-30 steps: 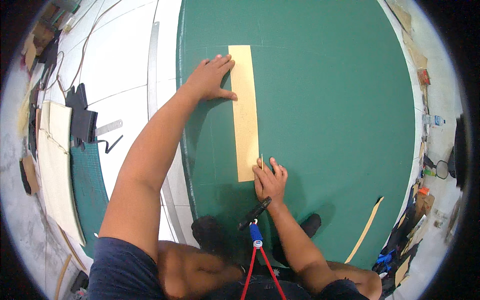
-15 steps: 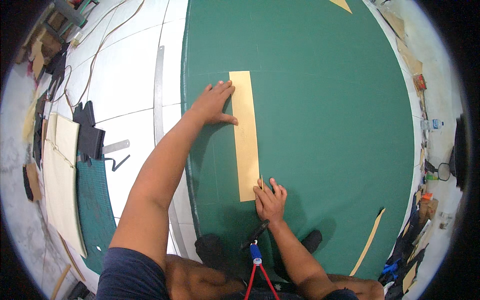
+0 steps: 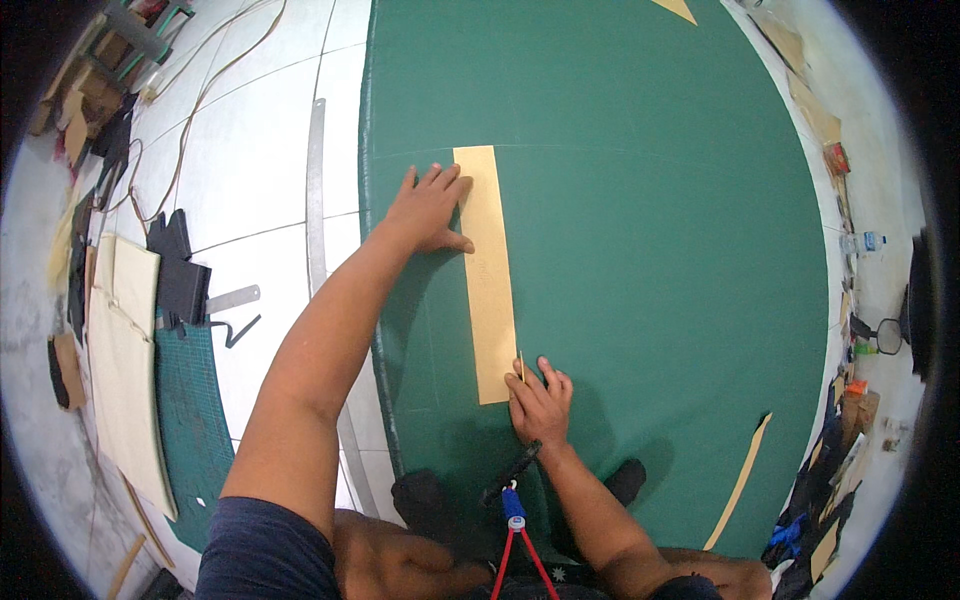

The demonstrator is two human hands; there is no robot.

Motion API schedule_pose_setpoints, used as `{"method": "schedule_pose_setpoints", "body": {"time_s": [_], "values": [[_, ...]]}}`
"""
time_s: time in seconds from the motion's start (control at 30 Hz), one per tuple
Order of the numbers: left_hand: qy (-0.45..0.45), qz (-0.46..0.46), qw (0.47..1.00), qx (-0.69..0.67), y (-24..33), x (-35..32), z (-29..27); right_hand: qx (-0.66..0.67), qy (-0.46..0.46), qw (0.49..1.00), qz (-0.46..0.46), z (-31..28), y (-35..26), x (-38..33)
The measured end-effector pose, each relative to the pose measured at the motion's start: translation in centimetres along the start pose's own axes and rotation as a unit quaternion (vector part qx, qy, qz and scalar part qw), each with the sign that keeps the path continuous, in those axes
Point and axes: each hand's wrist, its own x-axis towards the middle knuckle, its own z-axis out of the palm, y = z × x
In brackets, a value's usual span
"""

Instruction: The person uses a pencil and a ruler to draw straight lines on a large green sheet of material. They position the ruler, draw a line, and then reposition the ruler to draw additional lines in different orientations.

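Note:
A long tan card strip (image 3: 484, 270) lies lengthwise on a large green sheet (image 3: 640, 250) spread over the floor. My left hand (image 3: 428, 208) rests with fingers spread on the left edge of the strip, near its far end. At the near end of the strip's right edge is my right hand (image 3: 543, 400), its thumb and fingers pinching a thin yellow stick (image 3: 522, 368). The stick's tip points away along that edge; its exact kind is too small to tell. Faint pale lines show on the green sheet, one running across at the strip's far end.
Left of the sheet, a long metal ruler (image 3: 317, 190) lies on white tiles. Farther left are a shorter ruler (image 3: 236, 298), black pieces (image 3: 184, 280), a cream folded cloth (image 3: 125, 370) and a green cutting mat (image 3: 190, 420). A curved tan strip (image 3: 738, 485) lies at the right.
Both hands, the card strip and the yellow stick keep nearly the same places. The whole view has shifted very slightly.

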Motion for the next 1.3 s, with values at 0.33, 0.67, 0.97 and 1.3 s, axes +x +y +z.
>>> {"method": "schedule_pose_setpoints", "body": {"time_s": [0.33,0.67,0.97,1.3], "values": [[-0.113,-0.020,0.993,-0.019,2.8,1.3,2.2,0.006,0.008,1.000,-0.022,0.8,0.3,-0.1],[-0.098,-0.023,0.981,0.163,7.2,-1.3,1.3,-0.033,-0.011,0.999,-0.032,-0.3,-0.1,0.2],[-0.078,-0.014,0.990,0.115,6.7,-1.7,1.6,0.235,0.007,0.962,0.142,-2.6,2.0,9.0],[-0.097,-0.018,0.988,0.117,7.1,-1.4,1.1,0.249,0.068,0.963,0.075,-0.2,4.6,31.2]]}}
